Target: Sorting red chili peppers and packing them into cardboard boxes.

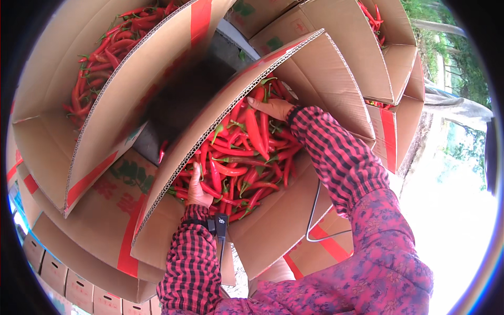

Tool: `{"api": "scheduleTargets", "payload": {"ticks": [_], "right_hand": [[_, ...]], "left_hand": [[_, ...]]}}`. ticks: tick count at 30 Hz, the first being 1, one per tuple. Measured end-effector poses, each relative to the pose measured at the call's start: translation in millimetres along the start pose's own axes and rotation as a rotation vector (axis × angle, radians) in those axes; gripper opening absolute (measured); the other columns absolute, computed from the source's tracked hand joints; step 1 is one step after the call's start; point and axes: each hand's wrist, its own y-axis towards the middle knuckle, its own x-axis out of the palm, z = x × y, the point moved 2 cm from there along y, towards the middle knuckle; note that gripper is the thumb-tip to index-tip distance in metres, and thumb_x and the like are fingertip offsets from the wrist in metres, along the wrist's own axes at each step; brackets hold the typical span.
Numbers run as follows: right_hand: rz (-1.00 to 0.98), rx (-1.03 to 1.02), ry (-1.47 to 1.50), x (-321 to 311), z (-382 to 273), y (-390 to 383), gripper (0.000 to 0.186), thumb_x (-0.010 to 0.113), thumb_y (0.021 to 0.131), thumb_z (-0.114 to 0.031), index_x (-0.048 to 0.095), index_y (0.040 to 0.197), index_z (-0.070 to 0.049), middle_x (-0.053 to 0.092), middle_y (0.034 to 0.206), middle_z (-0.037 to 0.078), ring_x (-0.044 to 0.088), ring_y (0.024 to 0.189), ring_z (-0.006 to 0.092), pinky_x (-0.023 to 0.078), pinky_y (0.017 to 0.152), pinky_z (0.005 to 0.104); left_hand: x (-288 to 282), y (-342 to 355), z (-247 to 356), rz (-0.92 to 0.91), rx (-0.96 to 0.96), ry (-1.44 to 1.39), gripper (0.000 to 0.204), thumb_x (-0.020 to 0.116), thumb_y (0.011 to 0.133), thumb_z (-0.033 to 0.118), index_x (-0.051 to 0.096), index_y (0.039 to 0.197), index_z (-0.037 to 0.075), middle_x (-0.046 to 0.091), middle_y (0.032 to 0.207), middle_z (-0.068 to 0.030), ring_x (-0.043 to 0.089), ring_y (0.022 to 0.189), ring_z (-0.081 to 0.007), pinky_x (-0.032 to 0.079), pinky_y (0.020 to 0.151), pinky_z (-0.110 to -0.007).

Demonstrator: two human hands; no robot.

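An open cardboard box (341, 86) in the middle holds a heap of red chili peppers (244, 176) with green stems. My left hand (198, 191) is at the heap's lower left, beside the box's inner wall, touching peppers, with its visible digit stretched upward; other fingers are partly hidden. At the upper right of the heap, my right hand (270, 107) rests on peppers with its visible digits extended, some fingertips hidden among them. Both hands look open. A small black device with a cable (219, 228) is strapped at my left wrist.
Another box (42, 89) of chilies stands upper left, more (354, 52) at upper right. Flattened or open cardboard (84, 236) surrounds the middle box. Cartons with handle holes (79, 291) line the lower left. A dark gap separates the upper boxes. Bright ground and greenery lie right.
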Motion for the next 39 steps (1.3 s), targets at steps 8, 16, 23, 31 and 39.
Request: {"api": "scheduleTargets", "payload": {"ticks": [8, 16, 23, 31, 39], "right_hand": [[0.017, 0.085, -0.051, 18, -12, -12, 0.099, 0.023, 0.059, -0.086, 0.051, 0.117, -0.011, 0.053, 0.107, 0.022, 0.048, 0.107, 0.0299, 0.035, 0.090, 0.0351], [-0.049, -0.003, -0.184, 42, -35, -25, 0.096, 0.027, 0.058, -0.086, 0.054, 0.112, -0.011, 0.054, 0.108, 0.018, 0.049, 0.105, 0.0312, 0.035, 0.089, 0.0369], [-0.297, -0.138, 0.005, 38, -34, -9, 0.081, 0.050, 0.060, -0.076, 0.053, 0.117, -0.018, 0.048, 0.123, 0.011, 0.035, 0.120, 0.0288, 0.022, 0.101, 0.0389], [-0.185, -0.133, -0.311, 57, -67, -59, 0.088, 0.060, 0.052, -0.071, 0.041, 0.125, -0.025, 0.049, 0.121, 0.007, 0.035, 0.119, 0.0334, 0.009, 0.092, 0.0664], [-0.126, -0.065, -0.498, 55, -83, -55, 0.099, 0.062, 0.048, -0.071, 0.037, 0.126, -0.015, 0.053, 0.115, 0.014, 0.043, 0.112, 0.0362, 0.014, 0.091, 0.0657]], "left_hand": [[2, -3, -1, 0.059, -0.037, 0.093, 0.036, 0.065, 0.075, 0.026, 0.055, 0.104, 0.009, 0.058, 0.098, -0.0023, 0.053, 0.097, -0.0183, 0.040, 0.089, -0.036], [-1, -3, 0, -0.142, 0.025, -0.126, 0.048, 0.060, 0.078, 0.037, 0.047, 0.117, 0.013, 0.048, 0.119, -0.0043, 0.045, 0.109, -0.0247, 0.034, 0.094, -0.046], [22, 5, -11, -0.101, -0.072, -0.221, 0.054, 0.056, 0.078, 0.045, 0.045, 0.120, 0.013, 0.049, 0.119, -0.0062, 0.044, 0.111, -0.0274, 0.033, 0.095, -0.049], [2, -17, -12, -0.217, -0.042, -0.169, 0.054, 0.063, 0.074, 0.038, 0.046, 0.117, 0.010, 0.051, 0.116, -0.0073, 0.048, 0.106, -0.0274, 0.035, 0.094, -0.048], [2, -5, -6, -0.218, -0.149, -0.288, 0.043, 0.056, 0.079, 0.039, 0.051, 0.111, 0.010, 0.055, 0.111, -0.0098, 0.052, 0.101, -0.0292, 0.038, 0.090, -0.048]]}}
